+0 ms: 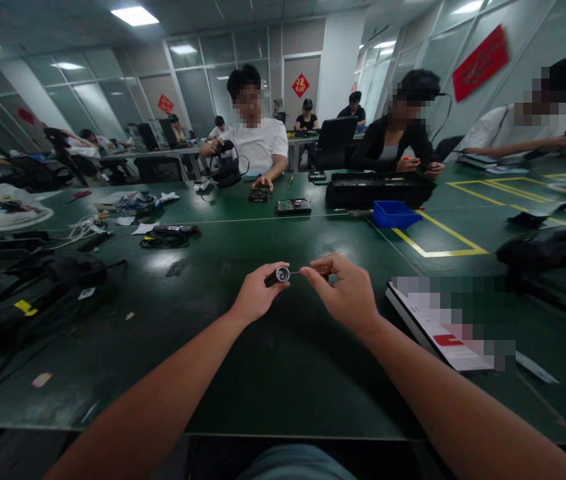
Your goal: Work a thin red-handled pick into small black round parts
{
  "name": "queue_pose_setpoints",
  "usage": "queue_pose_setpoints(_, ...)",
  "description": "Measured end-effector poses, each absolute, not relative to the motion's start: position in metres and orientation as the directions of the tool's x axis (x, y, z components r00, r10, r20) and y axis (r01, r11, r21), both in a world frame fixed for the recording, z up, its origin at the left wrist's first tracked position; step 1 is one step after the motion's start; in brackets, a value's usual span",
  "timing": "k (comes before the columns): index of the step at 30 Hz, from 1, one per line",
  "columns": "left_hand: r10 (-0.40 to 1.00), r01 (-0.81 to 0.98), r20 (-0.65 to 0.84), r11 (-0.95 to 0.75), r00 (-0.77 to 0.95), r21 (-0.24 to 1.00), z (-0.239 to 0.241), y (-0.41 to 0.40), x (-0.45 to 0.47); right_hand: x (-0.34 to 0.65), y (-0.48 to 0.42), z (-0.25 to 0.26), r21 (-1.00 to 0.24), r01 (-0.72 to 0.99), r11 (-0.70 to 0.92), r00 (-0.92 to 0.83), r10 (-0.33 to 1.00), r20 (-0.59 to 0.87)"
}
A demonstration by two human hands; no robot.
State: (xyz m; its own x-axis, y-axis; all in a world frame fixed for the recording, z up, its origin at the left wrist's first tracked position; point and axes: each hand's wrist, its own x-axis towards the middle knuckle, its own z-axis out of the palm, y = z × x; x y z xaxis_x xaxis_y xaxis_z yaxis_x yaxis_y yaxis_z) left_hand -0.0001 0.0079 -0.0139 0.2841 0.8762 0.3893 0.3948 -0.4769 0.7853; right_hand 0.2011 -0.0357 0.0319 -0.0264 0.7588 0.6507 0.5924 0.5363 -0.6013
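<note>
My left hand (pixel 257 293) is closed around a small round black-and-white reel (pixel 281 274), held just above the green table (pixel 243 373). A thin thread or wire runs from the reel to my right hand (pixel 345 290), whose thumb and forefinger pinch its end. Both hands hover close together over the middle of the table, a little apart from each other. What the reel carries is too small to name.
A white paper or booklet (pixel 450 333) lies right of my right hand. Black cables and bags (pixel 37 287) crowd the left side. A blue bin (pixel 393 213), a black case (pixel 377 189) and circuit boards (pixel 293 206) sit farther back. Several people sit across the table.
</note>
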Motion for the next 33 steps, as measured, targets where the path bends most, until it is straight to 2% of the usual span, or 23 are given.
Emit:
queue_pose_setpoints(5,0.873,0.404,0.397,-0.484,0.283,0.776,-0.011,0.007,0.000,0.203,-0.036,0.034,-0.509,0.551,0.661,-0.181,0.690,0.701)
queue_pose_setpoints(7,0.875,0.418,0.388,-0.480,0.290,0.771,-0.010,0.006,0.000,0.202,-0.037,0.036,-0.506,0.542,0.671,-0.208,0.691,0.692)
queue_pose_setpoints(12,0.875,0.444,0.368,-0.479,0.315,0.757,-0.010,0.005,0.000,0.200,-0.039,0.036,-0.597,0.579,0.556,-0.128,0.784,0.607)
queue_pose_setpoints(15,0.877,0.459,0.369,-0.476,0.307,0.750,-0.009,0.004,0.002,0.199,-0.037,0.031,-0.650,0.547,0.527,-0.034,0.790,0.612)
queue_pose_setpoints(17,0.883,0.471,0.368,-0.467,0.292,0.748,-0.007,0.003,0.004,0.198,-0.034,0.027,-0.744,0.453,0.491,0.073,0.811,0.580)
queue_pose_setpoints(21,0.877,0.475,0.401,-0.480,0.264,0.737,-0.002,0.001,0.006,0.196,-0.023,0.018,-0.908,0.149,0.391,0.219,0.882,0.416)
queue_pose_setpoints(24,0.813,0.485,0.473,-0.583,0.341,0.652,0.003,0.003,0.005,0.197,-0.013,0.012,-0.945,-0.166,0.283,0.287,0.930,0.229)
queue_pose_setpoints(26,0.780,0.517,0.464,-0.625,0.419,0.585,0.004,0.005,0.004,0.199,-0.007,0.009,-0.945,-0.271,0.182,0.307,0.947,0.095)
queue_pose_setpoints(28,0.781,0.558,0.414,-0.624,0.468,0.547,0.003,0.007,0.004,0.202,-0.004,0.007,-0.972,-0.171,0.160,0.364,0.927,0.088)
queue_pose_setpoints(31,0.807,0.604,0.351,-0.589,0.474,0.537,0.000,0.009,0.005,0.205,-0.007,0.009,-0.971,0.111,0.211,0.408,0.881,0.238)
queue_pose_setpoints(33,0.820,0.624,0.333,-0.572,0.466,0.533,-0.002,0.010,0.005,0.205,-0.012,0.013,-0.944,0.221,0.244,0.389,0.866,0.315)
